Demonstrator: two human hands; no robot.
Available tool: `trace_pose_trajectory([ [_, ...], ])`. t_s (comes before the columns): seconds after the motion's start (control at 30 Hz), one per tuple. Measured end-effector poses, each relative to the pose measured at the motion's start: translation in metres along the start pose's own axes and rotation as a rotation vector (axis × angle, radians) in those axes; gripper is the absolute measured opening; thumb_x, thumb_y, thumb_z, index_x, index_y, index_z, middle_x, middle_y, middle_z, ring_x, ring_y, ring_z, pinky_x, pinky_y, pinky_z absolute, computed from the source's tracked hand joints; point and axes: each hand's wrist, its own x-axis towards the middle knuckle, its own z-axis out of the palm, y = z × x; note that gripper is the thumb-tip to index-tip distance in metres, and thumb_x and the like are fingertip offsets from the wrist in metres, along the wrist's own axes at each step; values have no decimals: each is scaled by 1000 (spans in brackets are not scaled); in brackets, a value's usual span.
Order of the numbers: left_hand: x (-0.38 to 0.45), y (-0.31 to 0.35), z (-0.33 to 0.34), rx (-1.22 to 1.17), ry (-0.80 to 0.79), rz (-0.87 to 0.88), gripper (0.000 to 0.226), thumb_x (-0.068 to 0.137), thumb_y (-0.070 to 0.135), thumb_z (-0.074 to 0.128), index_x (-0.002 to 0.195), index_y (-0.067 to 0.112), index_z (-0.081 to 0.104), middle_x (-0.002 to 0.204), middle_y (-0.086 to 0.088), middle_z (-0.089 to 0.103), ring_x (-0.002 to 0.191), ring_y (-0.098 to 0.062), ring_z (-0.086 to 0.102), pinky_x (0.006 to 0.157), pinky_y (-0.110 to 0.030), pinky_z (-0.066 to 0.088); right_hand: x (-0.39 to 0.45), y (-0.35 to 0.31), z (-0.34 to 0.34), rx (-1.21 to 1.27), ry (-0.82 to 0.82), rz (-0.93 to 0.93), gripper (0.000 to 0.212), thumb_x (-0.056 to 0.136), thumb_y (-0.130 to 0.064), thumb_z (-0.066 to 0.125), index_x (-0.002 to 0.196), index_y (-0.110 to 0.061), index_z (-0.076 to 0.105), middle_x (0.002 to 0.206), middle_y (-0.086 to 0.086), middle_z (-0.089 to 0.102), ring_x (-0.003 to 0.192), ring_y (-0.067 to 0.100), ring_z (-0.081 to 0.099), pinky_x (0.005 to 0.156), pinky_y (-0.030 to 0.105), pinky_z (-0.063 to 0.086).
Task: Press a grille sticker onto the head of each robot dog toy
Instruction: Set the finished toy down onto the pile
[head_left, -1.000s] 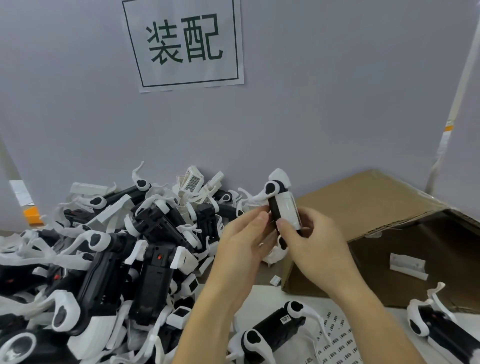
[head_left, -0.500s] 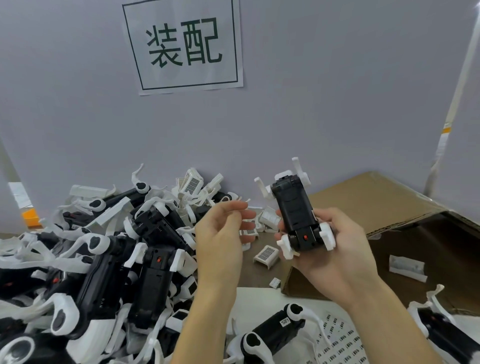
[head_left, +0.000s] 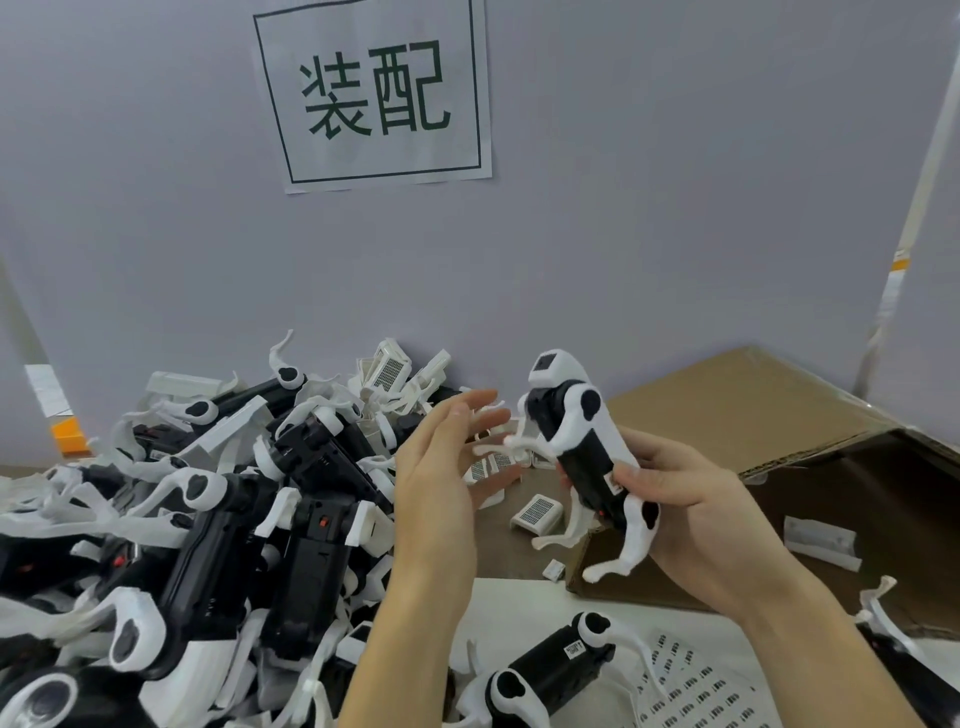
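Observation:
My right hand (head_left: 691, 499) grips a black-and-white robot dog toy (head_left: 582, 447) by its rear body, head tilted up and away, legs hanging to the left. Its white head (head_left: 553, 366) shows a dark square face. My left hand (head_left: 447, 467) hovers just left of the toy with straight, spread fingers and holds nothing. A sheet of grille stickers (head_left: 696, 686) lies on the white surface at the bottom right. Another robot dog (head_left: 550, 670) lies beside that sheet.
A large heap of black-and-white robot dogs (head_left: 208, 509) fills the left side. Loose white head pieces with grille patterns (head_left: 537, 512) lie behind my hands. An open cardboard box (head_left: 779, 441) stands at the right. A wall with a paper sign (head_left: 374, 93) rises behind.
My right hand has turned the toy from belly-up to side-on, head raised. My left hand has let go, opened its fingers and drawn slightly away to the left.

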Motion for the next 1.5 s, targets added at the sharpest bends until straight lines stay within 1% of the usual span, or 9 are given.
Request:
trace_pose_trajectory([
  [0.17,2,4,-8,110,-144,33,27,83,45,63,101,30,78,108,-2,76,103,-16,70,78,-33,53,-3,-6,-3,-394,-5,-45,53,76,-8,77,124,-31,72,124,-3,72,119,15,64,100,35,48],
  [0.27,2,2,-13,191,-225,71,33,84,46,61,109,30,76,109,0,75,105,-16,69,81,-32,53,-4,-10,-1,-690,44,-76,55,86,-5,75,126,-43,66,127,-15,67,118,1,60,93,18,48],
  [0.4,0,-1,-14,234,-270,111,20,87,33,65,101,26,77,100,-6,75,91,-23,72,55,-25,54,-3,-11,8,-867,63,-166,59,85,-7,78,124,-48,61,124,-20,63,110,-12,56,83,0,41],
  [0.53,2,-7,-16,165,-199,123,23,98,13,57,95,22,78,99,-9,76,93,-29,74,61,-34,62,-4,-14,15,-861,125,-244,62,81,-8,81,126,-45,59,119,-21,66,106,-15,59,81,1,44],
  [0.73,5,-8,-15,90,-118,147,19,89,27,62,97,19,77,100,-10,76,94,-31,74,72,-45,63,-6,-15,20,-866,128,-328,54,83,-12,80,126,-40,63,113,-21,69,103,-14,60,80,1,44],
  [0.93,4,-5,-12,143,-13,87,26,87,40,60,89,23,79,91,-6,78,84,-28,73,80,-58,57,-5,-17,19,-793,107,-280,59,74,-56,63,131,-43,59,119,-10,67,115,3,61,104,29,48],
  [1.13,3,-1,-12,183,-54,115,33,81,42,60,97,18,76,94,-5,77,90,-28,73,83,-56,57,-3,-13,14,-859,84,-256,44,87,-30,77,126,-43,62,120,-19,67,111,-6,62,92,11,48],
  [1.3,7,-4,-17,355,-103,232,20,92,36,60,94,22,75,90,-1,74,87,-18,71,75,-33,60,-1,-5,15,-994,-51,-172,57,81,-29,85,110,-66,51,108,-48,58,104,-24,54,79,-5,39],
  [1.5,9,-9,-20,272,13,114,21,98,37,57,89,31,75,88,-6,75,82,-23,72,67,-48,62,6,20,21,-1022,68,-393,28,90,-19,74,112,-35,68,93,-15,70,82,0,67,70,20,55],
])
